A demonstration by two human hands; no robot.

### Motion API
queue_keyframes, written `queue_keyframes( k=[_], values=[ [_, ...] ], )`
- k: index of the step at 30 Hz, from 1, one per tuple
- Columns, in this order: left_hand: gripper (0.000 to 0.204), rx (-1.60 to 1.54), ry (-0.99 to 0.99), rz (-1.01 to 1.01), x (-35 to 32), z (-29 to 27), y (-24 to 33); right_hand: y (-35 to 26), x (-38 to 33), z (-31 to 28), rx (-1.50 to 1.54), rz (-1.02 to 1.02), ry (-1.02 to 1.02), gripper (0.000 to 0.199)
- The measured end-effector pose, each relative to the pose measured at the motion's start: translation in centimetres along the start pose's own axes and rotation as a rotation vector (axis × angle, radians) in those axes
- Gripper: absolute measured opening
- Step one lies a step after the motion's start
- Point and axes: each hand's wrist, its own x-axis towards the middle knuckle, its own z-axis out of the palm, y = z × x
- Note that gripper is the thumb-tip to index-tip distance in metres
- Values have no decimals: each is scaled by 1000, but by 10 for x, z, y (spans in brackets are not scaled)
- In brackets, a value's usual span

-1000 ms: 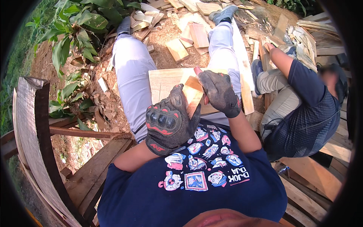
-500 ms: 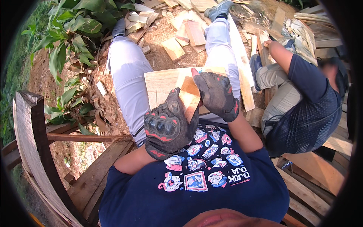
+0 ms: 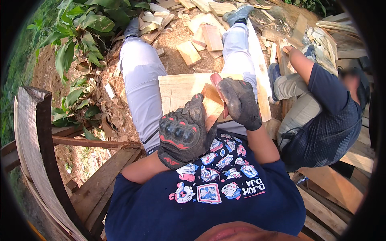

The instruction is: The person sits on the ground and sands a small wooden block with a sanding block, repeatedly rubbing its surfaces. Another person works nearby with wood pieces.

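In my gloved left hand (image 3: 179,134) I grip a small wood block (image 3: 213,105), tilted, its upper end pointing away from me. The fingers pass behind the block and are partly hidden. My gloved right hand (image 3: 241,100) is closed round a thin reddish-brown piece (image 3: 217,83), its exact kind unclear. That piece lies along the block's right edge. Beneath both hands a wide, pale wooden board (image 3: 171,94) rests across my thighs.
Cut wood blocks (image 3: 189,54) and scraps litter the ground between my feet. Close by on the right sits another person (image 3: 321,116) in a dark shirt. A rough upright timber (image 3: 34,132) stands at left, below leafy plants (image 3: 66,56). Planks (image 3: 321,205) are stacked lower right.
My right hand has turned and shifted slightly right, so more of the reddish-brown piece shows along the block. The left hand still grips the block. The whole view has shifted a little.
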Motion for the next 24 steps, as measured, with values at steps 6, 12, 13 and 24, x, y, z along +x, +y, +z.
queue_keyframes(
  k=[6,12,13,24],
  values=[
    [63,6,-44,-29,-3,-5,-2,-32,19,-24,-101,-108,-30,99],
    [63,-33,-43,-66,0,-14,0,-31,9,-13,-111,-89,8,97],
    [63,-10,-27,-57,2,-14,-1,-34,11,-16,-130,-82,-2,98],
    [70,-85,-114,-111,12,-16,-4,-16,-15,-5,445,450,210,29]
  ],
)
